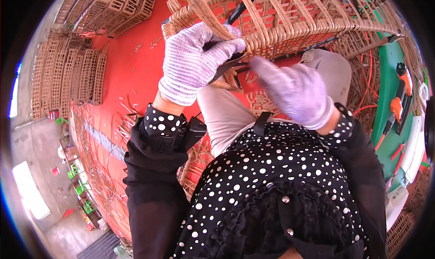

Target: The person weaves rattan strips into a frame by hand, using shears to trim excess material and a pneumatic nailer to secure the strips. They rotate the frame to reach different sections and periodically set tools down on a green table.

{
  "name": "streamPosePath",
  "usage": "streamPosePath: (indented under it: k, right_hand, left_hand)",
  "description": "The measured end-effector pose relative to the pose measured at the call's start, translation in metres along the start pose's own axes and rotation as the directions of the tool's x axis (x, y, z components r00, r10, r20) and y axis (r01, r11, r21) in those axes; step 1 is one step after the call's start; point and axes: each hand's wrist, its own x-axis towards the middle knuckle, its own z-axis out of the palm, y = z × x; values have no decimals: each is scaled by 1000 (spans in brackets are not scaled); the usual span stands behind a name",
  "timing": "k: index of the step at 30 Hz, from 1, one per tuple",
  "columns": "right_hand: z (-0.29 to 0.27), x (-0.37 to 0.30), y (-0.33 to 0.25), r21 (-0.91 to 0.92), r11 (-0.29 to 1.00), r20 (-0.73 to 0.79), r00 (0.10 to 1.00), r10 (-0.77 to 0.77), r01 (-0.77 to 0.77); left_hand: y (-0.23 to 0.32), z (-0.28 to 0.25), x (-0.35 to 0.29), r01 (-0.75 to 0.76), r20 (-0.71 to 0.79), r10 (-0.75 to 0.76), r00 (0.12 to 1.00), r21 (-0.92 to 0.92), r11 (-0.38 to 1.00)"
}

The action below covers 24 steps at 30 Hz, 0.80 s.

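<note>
A brown woven wicker frame with a thick wrapped rim leans across the top, in front of me. My left hand, in a pale striped knit glove, is closed at the rim's left corner. Its thumb and fingers pinch a flat wicker strip that arches up above the hand. Below the rim, to the right, my right hand wears a similar glove and is smeared by motion. One of its digits points left toward the rim. Whether this hand holds anything is hidden by the blur.
Stacks of woven frames stand on the left of the red floor, among loose strip scraps. On the right, a green surface carries an orange-and-black hand tool with a red hose. Bundled strips lie beside it.
</note>
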Motion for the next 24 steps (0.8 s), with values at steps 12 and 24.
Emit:
streamPosePath:
  k: [12, 24]
  right_hand:
    - [-151, -307, 241, -69, 283, -579, 269, 769, -957]
    - [-147, -229, 286, -141, 87, -40, 94, 995, -986]
  left_hand:
    - [-15, -1, 7, -154, -20, 157, 987, 121, 981]
    - [7, 6, 17, -37, 19, 37, 999, -5, 999]
